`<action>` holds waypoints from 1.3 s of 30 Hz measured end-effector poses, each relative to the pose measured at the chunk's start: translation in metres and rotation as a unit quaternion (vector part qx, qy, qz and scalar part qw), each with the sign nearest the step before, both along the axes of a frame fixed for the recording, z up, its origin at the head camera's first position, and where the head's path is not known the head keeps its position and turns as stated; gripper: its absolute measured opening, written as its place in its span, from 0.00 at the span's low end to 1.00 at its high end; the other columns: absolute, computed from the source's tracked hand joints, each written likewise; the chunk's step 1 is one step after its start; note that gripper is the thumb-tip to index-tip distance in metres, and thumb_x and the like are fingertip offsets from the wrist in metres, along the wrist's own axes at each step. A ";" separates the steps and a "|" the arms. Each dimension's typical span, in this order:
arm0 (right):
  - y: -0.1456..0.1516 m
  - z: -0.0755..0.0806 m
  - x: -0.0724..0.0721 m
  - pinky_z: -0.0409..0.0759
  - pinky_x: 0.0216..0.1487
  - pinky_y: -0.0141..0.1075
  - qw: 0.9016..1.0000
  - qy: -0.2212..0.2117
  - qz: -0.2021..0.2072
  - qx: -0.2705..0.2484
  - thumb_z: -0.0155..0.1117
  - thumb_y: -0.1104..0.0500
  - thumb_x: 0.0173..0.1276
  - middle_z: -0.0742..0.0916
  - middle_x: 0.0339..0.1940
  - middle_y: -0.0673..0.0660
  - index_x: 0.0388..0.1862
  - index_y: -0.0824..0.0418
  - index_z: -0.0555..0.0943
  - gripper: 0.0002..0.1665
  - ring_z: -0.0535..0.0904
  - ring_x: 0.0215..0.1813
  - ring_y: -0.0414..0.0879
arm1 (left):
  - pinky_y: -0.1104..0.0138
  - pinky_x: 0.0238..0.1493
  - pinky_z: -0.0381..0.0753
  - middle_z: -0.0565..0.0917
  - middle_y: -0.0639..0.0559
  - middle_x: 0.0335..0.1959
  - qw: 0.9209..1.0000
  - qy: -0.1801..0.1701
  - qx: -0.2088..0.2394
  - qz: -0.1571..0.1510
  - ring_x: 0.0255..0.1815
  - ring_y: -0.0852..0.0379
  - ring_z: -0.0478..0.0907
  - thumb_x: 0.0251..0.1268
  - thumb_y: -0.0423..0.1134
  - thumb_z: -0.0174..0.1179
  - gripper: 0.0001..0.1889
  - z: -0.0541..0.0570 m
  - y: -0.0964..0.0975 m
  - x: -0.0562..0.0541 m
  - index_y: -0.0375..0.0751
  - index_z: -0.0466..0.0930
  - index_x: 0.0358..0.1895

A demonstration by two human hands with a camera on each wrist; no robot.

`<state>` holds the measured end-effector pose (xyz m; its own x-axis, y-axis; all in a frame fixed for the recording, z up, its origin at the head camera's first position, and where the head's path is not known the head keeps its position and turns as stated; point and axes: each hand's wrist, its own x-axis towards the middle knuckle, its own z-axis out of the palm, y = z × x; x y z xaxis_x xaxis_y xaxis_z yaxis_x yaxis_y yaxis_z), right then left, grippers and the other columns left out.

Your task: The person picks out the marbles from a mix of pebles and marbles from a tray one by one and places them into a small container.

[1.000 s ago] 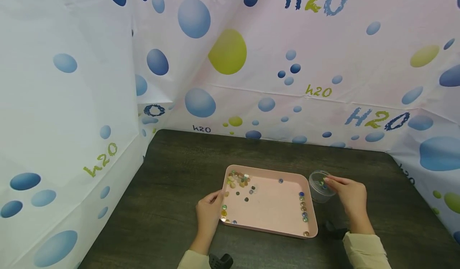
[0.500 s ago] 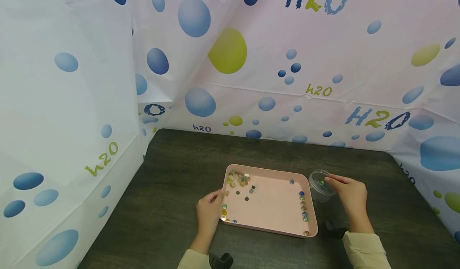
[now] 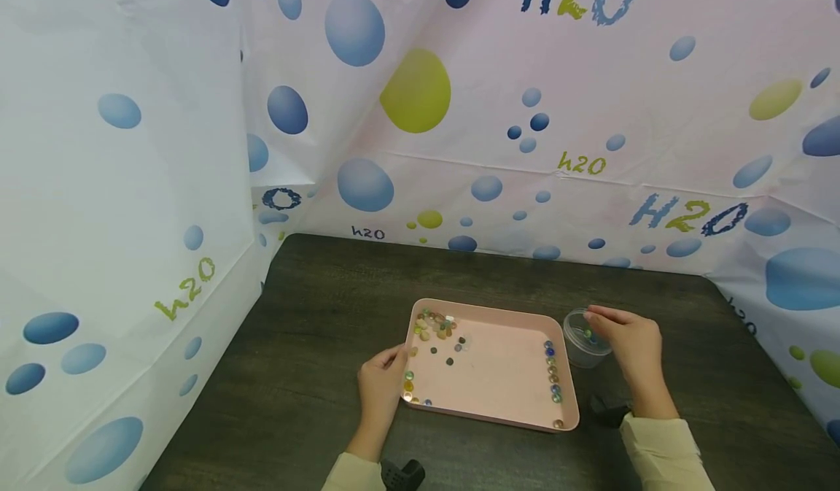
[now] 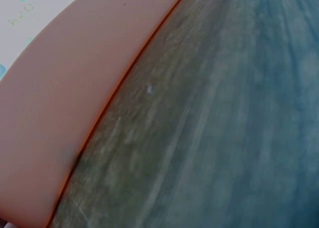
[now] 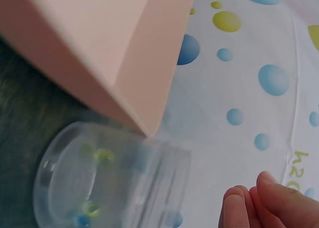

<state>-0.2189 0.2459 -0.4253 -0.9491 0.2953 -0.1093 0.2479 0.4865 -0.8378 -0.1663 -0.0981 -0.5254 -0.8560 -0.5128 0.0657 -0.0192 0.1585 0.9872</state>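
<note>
My left hand [image 3: 382, 383] grips the left rim of a shallow pink tray [image 3: 485, 374]; its fingers are out of sight in the left wrist view. Glass marbles lie in the tray: a mixed cluster [image 3: 433, 325] at the back left and a row [image 3: 553, 374] along the right wall. Beyond that wall stands a clear round plastic tub [image 3: 584, 356], with a few green and blue marbles [image 5: 91, 209] at its bottom. Over the tub's rim is my right hand [image 3: 628, 341], thumb and fingertips [image 5: 266, 177] together. I cannot tell whether they hide a marble.
The dark wood-grain tabletop [image 3: 328, 316] extends around the tray and tub. White sheets with blue and green dots [image 3: 420, 184] stand at the back and both sides. One brown marble [image 3: 558, 424] lies in the tray's front right corner.
A blue marble has rolled rightward along the tray's back part and now heads the row at the right wall. My right hand has risen a little from the tub. The left hand stays put.
</note>
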 end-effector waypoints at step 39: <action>-0.157 -0.030 -0.021 0.84 0.47 0.41 0.939 -0.010 0.345 -0.014 0.72 0.58 0.64 0.91 0.47 0.57 0.44 0.60 0.90 0.12 0.87 0.47 0.47 | 0.73 0.28 0.82 0.90 0.37 0.36 1.000 0.004 0.004 -0.008 0.34 0.50 0.88 0.63 0.34 0.67 0.07 -0.003 -0.002 0.000 0.33 0.90 0.38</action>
